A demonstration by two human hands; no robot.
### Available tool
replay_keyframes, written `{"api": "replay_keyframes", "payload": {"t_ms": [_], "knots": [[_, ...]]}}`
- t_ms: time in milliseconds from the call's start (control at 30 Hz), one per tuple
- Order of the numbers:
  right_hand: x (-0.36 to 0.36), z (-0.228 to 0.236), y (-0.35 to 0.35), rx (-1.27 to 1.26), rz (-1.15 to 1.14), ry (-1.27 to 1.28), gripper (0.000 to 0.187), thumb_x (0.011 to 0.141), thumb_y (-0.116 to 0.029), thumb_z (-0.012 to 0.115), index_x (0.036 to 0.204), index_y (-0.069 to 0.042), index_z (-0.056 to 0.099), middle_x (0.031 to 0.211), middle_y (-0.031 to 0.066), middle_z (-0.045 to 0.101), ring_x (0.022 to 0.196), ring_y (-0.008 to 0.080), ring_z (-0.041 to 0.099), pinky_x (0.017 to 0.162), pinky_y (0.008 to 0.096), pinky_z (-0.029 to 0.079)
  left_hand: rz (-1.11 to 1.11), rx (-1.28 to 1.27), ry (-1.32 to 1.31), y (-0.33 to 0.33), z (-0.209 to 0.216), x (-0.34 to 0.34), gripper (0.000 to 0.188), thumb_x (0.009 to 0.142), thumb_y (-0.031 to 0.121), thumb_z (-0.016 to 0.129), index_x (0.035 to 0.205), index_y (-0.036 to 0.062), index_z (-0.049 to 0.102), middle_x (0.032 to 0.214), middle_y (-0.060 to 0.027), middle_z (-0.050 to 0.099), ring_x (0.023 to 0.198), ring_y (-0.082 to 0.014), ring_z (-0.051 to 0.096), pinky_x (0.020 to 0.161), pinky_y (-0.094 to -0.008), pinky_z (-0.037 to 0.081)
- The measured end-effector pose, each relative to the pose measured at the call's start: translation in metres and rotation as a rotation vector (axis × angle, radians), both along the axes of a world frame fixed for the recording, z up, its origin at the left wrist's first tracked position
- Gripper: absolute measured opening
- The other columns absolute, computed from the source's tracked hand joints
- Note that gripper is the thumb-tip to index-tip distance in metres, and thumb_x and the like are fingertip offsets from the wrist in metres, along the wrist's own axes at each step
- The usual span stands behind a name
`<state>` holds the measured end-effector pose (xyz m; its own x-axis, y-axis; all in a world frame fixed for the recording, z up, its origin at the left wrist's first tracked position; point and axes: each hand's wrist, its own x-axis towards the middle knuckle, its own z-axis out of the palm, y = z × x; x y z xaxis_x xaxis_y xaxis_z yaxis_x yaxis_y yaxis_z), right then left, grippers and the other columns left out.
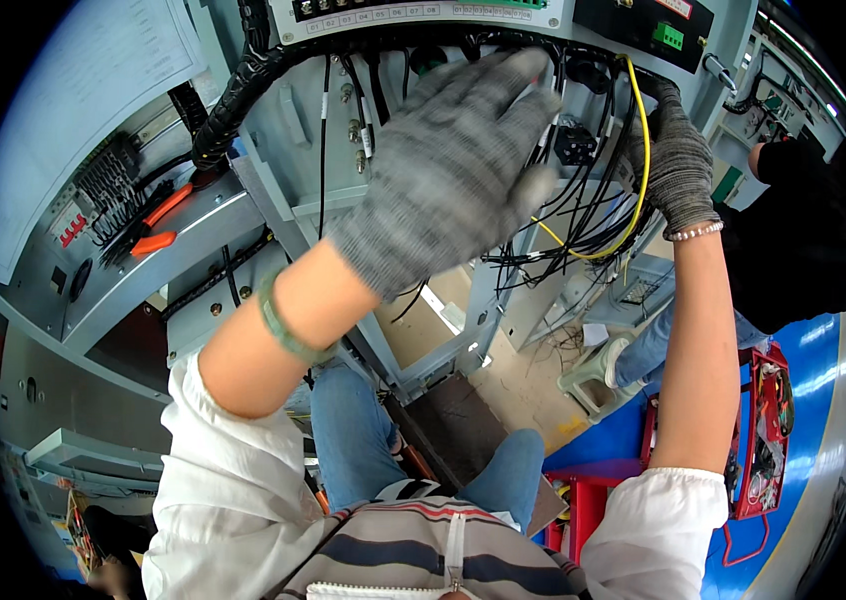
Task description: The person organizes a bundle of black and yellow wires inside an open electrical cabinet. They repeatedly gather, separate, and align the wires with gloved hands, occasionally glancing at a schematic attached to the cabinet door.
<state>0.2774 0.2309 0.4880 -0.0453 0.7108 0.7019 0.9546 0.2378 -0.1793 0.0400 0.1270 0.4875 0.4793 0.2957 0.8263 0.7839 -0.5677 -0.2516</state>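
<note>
My left hand [458,160], in a grey knit glove and slightly blurred, reaches across the front of a wiring bundle. Its fingers point up and right, the thumb stands apart, and nothing shows in its grasp. On the right, my gloved right hand [678,165] is closed at the black wires [593,195], its fingertips partly hidden behind them. A yellow wire [644,150] loops down beside that hand and back left among the black ones. Above both hands runs a black wrapped harness [273,65] under a labelled terminal strip [423,14].
Orange-handled cutters [158,222] lie on a metal ledge at left, beside a printed sheet [73,110]. A black box with a green connector [668,37] is at upper right. Another person in black [793,240] is close by on the right, near a red tool cart [768,430].
</note>
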Motion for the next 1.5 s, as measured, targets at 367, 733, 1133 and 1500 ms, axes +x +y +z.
{"api": "replay_keyframes", "payload": {"t_ms": [367, 733, 1133, 1500], "knots": [[0.003, 0.011, -0.016, -0.033, -0.058, 0.015, 0.039, 0.087, -0.028, 0.057, 0.124, -0.024, 0.047, 0.082, 0.0143, 0.065, 0.077, 0.0313, 0.064, 0.071, 0.0445, 0.051, 0.26, 0.079, -0.065, -0.015, 0.002, -0.031, 0.048, 0.079, 0.036, 0.062, 0.116, 0.0047, 0.057, 0.12, -0.0165, 0.054, 0.114, -0.0333, 0.048, 0.1, -0.0427, 0.037], [-0.002, 0.002, -0.037, 0.01, -0.088, -0.021, 0.047, 0.087, -0.032, 0.055, 0.132, -0.024, 0.042, 0.08, 0.0103, 0.067, 0.076, 0.027, 0.065, 0.07, 0.0432, 0.051, 0.316, -0.027, -0.109, -0.009, -0.011, -0.016, 0.079, 0.079, 0.049, 0.06, 0.134, -0.0017, 0.036, 0.139, -0.0262, 0.032, 0.131, -0.0376, 0.031, 0.11, -0.0447, 0.023], [0.001, 0.001, -0.046, 0.015, -0.084, -0.003, 0.047, 0.09, -0.035, 0.047, 0.135, -0.024, 0.04, 0.079, 0.016, 0.064, 0.076, 0.0312, 0.064, 0.072, 0.0456, 0.049, 0.309, -0.005, -0.123, -0.003, -0.009, -0.019, 0.082, 0.077, 0.056, 0.059, 0.134, 0.001, 0.039, 0.139, -0.0248, 0.033, 0.131, -0.0364, 0.031, 0.11, -0.0446, 0.022], [0.003, 0.003, -0.026, 0.064, -0.115, -0.01, 0.042, 0.093, -0.039, 0.043, 0.128, -0.016, 0.043, 0.079, 0.0195, 0.063, 0.073, 0.0367, 0.062, 0.064, 0.0478, 0.048, 0.25, 0.051, -0.063, 0.001, -0.014, -0.033, 0.077, 0.075, 0.055, 0.063, 0.132, 0.0068, 0.042, 0.14, -0.0218, 0.034, 0.129, -0.0392, 0.032, 0.107, -0.0468, 0.027]]}}
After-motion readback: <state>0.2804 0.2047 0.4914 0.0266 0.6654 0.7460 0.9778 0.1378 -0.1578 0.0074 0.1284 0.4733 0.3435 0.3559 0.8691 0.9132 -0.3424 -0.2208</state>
